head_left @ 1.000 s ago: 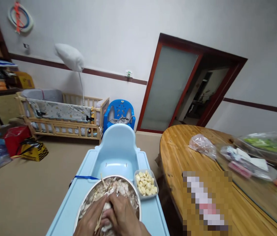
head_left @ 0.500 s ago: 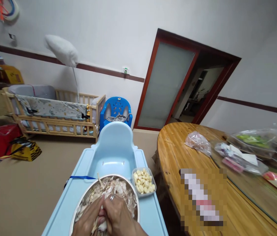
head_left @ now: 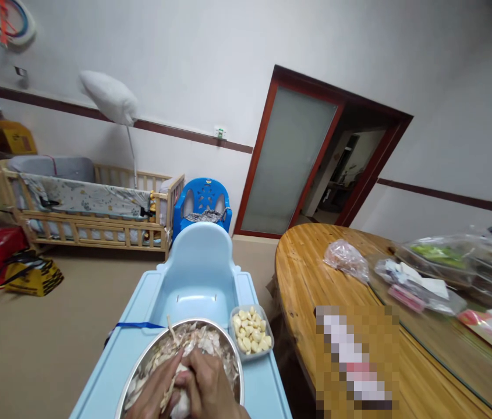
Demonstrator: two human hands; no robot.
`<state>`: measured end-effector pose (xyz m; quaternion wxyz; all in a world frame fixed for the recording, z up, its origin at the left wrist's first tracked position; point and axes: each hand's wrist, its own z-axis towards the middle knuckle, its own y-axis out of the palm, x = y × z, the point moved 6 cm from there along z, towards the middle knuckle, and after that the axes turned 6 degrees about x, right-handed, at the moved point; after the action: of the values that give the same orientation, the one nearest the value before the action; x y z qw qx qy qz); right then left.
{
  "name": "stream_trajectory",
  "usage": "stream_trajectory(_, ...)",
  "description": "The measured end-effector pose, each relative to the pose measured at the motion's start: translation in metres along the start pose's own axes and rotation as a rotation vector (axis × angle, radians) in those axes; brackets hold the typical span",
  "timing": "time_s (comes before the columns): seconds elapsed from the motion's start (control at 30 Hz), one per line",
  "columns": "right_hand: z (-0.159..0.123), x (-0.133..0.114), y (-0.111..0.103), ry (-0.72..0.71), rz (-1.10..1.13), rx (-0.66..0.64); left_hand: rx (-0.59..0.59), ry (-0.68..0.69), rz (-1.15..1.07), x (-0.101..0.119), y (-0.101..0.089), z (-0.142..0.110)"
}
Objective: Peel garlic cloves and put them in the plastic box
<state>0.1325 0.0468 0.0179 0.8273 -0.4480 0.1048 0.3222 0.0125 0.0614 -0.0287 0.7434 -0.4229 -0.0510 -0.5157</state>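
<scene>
Over a round metal bowl (head_left: pixel 240 381) full of garlic skins (head_left: pixel 211 337), my two hands are pressed together. My left hand (head_left: pixel 156 384) is closed on a whitish garlic bulb (head_left: pixel 181 402) with a dry stalk, partly hidden by the fingers. My right hand (head_left: pixel 211 378) curls round the same bulb from the other side, its thumb close to the left one. Just right of the bowl, a clear plastic container (head_left: pixel 255 355) holds many peeled garlic cloves (head_left: pixel 250 331).
The bowl and container stand on a light blue child's chair tray (head_left: pixel 97 372). To the right is a wooden table (head_left: pixel 298 262) with plastic bags (head_left: pixel 346 259), covered dishes (head_left: pixel 438 253) and a blurred-out item. A blue chair (head_left: pixel 204 195) and wooden crib (head_left: pixel 97 233) stand behind.
The view has shifted slightly, so everything sits a little lower and further left. My hands stay together on the garlic bulb, with the fingers slightly rearranged.
</scene>
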Motion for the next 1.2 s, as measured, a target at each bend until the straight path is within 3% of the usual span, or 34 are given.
stream_trajectory(0.13,-0.004,0.007,0.0,0.046,0.135,0.032,-0.007,0.022,-0.022,-0.003,0.001,0.001)
stream_trajectory(0.27,-0.001,0.009,-0.002,0.058,0.257,-0.024,0.012,-0.05,-0.027,0.002,-0.004,0.008)
stream_trajectory(0.53,0.008,0.014,-0.006,0.058,0.286,-0.045,0.079,-0.152,-0.076,0.016,-0.008,0.02)
stream_trajectory(0.67,0.01,0.018,-0.004,0.095,0.348,-0.062,0.07,-0.116,-0.096,0.019,-0.005,0.022)
stream_trajectory(0.87,0.013,0.021,-0.002,0.137,0.414,-0.129,0.214,-0.173,-0.073,0.026,-0.004,0.021)
stream_trajectory(1.13,0.01,0.024,0.0,-0.007,0.415,-0.076,0.048,-0.206,-0.099,0.021,-0.001,0.026)
stream_trajectory(1.2,0.01,0.025,0.001,-0.042,0.386,-0.063,0.055,-0.199,-0.081,0.022,-0.001,0.027)
